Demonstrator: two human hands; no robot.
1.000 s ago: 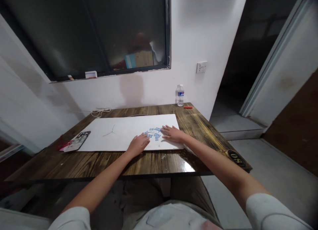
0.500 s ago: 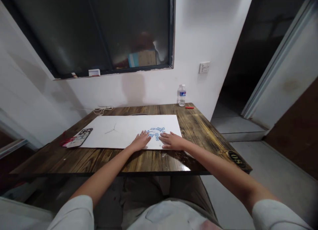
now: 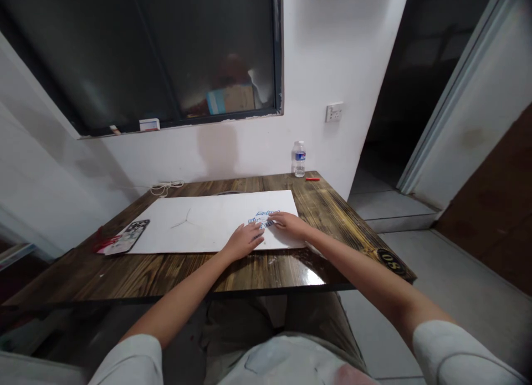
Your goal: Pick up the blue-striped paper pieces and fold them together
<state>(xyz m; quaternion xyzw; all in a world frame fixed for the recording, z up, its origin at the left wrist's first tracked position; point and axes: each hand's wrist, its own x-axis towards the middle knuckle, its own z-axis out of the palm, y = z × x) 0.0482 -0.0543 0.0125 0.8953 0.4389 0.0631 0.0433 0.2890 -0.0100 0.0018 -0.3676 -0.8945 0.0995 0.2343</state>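
Observation:
A long white board [image 3: 224, 224] lies flat on the wooden table. Near its right end is a loose cluster of small blue-and-white rectangular pieces [image 3: 262, 213], too small to tell their kind. My left hand [image 3: 244, 240] rests at the near side of the cluster, palm down with fingers stretched and apart. Over its right part lies my right hand [image 3: 288, 224], fingers extended and touching or just above the pieces. Both hands partly hide the cluster. Toward the board's left, thin dark lines [image 3: 185, 220] form a Y shape.
A patterned phone-like case [image 3: 132, 235] overlaps the board's left end, beside something red [image 3: 106, 242]. Along the back of the table [image 3: 328, 219] are a white cable [image 3: 166, 186], a water bottle [image 3: 300, 160] and a red pen [image 3: 312, 179]. A wall stands behind.
My right hand has moved left and away from me, onto the cluster. My left hand has shifted slightly right and nearer to me. The pieces sit in a changed arrangement. The view has shifted slightly.

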